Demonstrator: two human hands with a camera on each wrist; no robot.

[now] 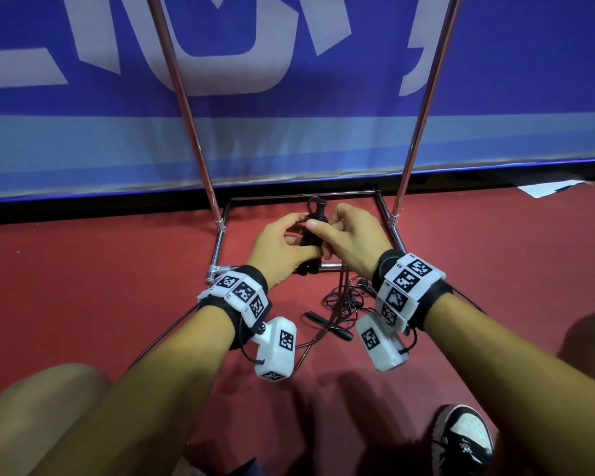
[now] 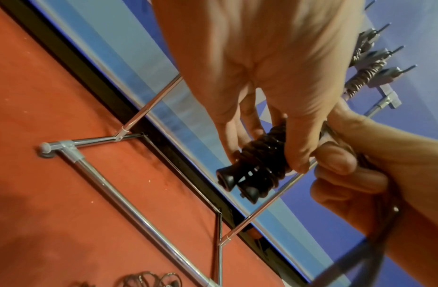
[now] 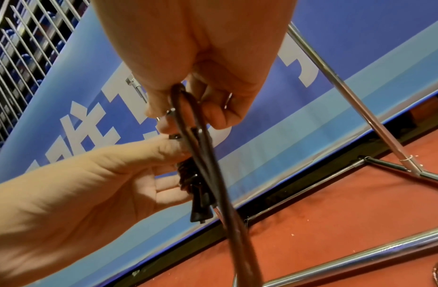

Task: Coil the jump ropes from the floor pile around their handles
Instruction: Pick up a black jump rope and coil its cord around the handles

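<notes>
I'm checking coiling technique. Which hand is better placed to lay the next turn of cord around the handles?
Probably the right hand: it already pinches the loose cord. The left hand grips the handles, steadying them.

Chrome rack frame [image 1: 217,249] boxes hands in L/R; rope pile [image 1: 344,300] below; red floor [image 1: 100,269] open.

Sports hall/gym, red court floor [image 1: 83,269], blue sponsor banner [image 1: 289,97] w/ big white lettering, chrome rack [image 1: 423,97]
</notes>
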